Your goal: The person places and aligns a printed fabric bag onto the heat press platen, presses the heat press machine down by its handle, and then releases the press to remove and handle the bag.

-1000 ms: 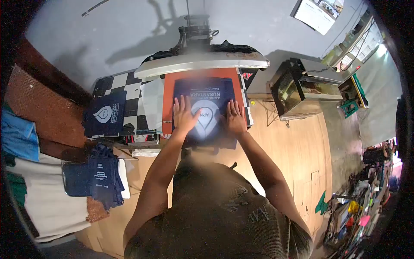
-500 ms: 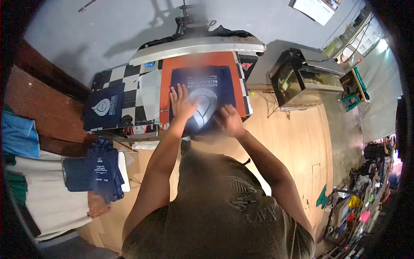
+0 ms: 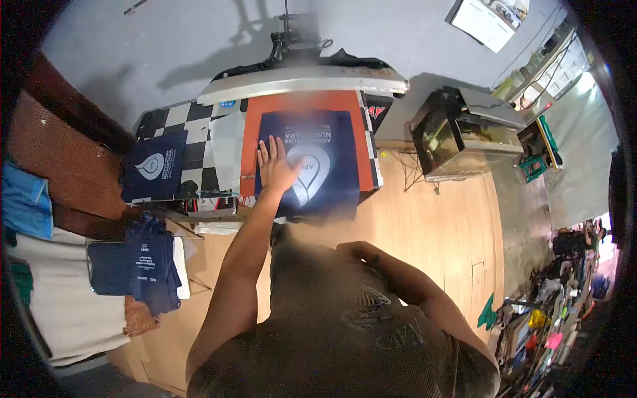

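Observation:
A navy fabric piece [image 3: 338, 139] with white lettering and a white drop-shaped logo lies flat on an orange board [image 3: 251, 149], its near edge hanging past the board's front. My left hand [image 3: 279, 167] rests on its left half, fingers spread and palm down beside the logo, holding nothing. Close against the front of my shirt is my right hand [image 3: 358, 251], bent at the wrist and away from the fabric. Its fingers are mostly hidden and blurred.
A similar navy printed piece [image 3: 156, 167] lies on the checkered tabletop [image 3: 197, 114] at left. More navy fabric [image 3: 154, 265] is stacked lower left. Behind the board runs a thick white slab [image 3: 305, 81]. A glass tank [image 3: 471, 139] stands at right, above crowded hanging items [image 3: 551, 312].
My right hand has left the fabric's lower right edge and drawn back to my body. My left hand stays on the fabric, which looks flatter at its near right corner.

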Available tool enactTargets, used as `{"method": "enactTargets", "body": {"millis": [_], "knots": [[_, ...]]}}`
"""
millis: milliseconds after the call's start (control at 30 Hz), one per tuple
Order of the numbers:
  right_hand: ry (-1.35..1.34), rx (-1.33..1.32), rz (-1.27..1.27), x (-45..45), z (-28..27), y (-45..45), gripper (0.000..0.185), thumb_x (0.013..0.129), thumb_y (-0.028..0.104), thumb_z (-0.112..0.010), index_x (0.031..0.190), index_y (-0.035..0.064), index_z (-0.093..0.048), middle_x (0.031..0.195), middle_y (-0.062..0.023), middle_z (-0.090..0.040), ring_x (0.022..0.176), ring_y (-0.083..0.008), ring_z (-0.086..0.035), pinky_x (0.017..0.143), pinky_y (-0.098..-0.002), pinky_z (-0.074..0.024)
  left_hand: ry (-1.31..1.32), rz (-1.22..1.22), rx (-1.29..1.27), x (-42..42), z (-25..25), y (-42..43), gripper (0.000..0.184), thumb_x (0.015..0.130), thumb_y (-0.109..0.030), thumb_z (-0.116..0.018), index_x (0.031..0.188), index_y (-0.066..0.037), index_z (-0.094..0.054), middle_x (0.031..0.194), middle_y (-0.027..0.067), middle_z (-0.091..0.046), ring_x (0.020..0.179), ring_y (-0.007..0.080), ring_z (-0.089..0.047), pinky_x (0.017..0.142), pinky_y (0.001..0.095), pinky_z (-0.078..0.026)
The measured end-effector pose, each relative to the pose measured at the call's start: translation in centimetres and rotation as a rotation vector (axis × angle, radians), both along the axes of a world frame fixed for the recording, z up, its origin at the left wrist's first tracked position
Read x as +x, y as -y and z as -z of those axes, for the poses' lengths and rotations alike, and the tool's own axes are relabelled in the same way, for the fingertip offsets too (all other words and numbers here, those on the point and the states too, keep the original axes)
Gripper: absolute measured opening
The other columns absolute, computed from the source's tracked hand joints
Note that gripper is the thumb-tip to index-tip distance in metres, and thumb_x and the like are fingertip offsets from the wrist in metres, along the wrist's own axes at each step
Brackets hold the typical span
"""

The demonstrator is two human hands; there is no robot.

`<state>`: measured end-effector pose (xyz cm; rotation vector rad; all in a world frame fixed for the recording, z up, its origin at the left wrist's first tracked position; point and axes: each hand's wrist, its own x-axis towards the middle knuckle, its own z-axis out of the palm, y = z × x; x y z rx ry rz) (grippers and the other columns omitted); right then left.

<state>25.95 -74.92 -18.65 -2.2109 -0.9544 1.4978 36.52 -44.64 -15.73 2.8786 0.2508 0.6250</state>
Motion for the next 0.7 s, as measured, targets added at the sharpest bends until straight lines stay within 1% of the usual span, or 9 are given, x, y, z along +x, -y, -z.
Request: {"method": "enactTargets", "body": {"millis": [233,467,700], "knots": [[0.031,0.050,0.059,-0.2,-0.4,-2.1,0.038,0.090,0.036,-0.073,0.106,0.0024,-0.065,0.088,-0.0164,-0.070,0.079,-0.0305,-0.067,0.070,-0.0452,-0.0527,-0.003,-0.006,-0.055,0.0,-0.3,-0.1,0.094,0.088,-0.062,-0.061,0.151,0.005,-0.039,0.159,0.0288,-0.033,0.147,0.0516,-0.026,0.121,0.0596,-0.018],[0.041,0.075,0.078,-0.4,-0.5,-3.8,0.040,0.091,0.037,-0.074,0.108,0.0025,-0.065,0.089,-0.0150,-0.071,0.078,-0.0274,-0.068,0.069,-0.0428,-0.0534,-0.027,-0.011,-0.055,-0.1,-1.0,0.0,0.094,0.088,-0.061,-0.061,0.151,0.005,-0.038,0.159,0.0272,-0.033,0.149,0.0500,-0.024,0.123,0.0576,-0.016],[0.029,0.065,0.077,-0.6,-0.7,-4.9,0.041,0.091,0.038,-0.074,0.110,0.0026,-0.065,0.091,-0.0137,-0.073,0.077,-0.0244,-0.068,0.067,-0.0404,-0.0542,0.014,0.001,-0.048,-0.2,-1.3,0.0,0.090,0.089,-0.059,-0.062,0.147,0.007,-0.043,0.156,0.0286,-0.037,0.147,0.0508,-0.027,0.121,0.0586,-0.020]]}}
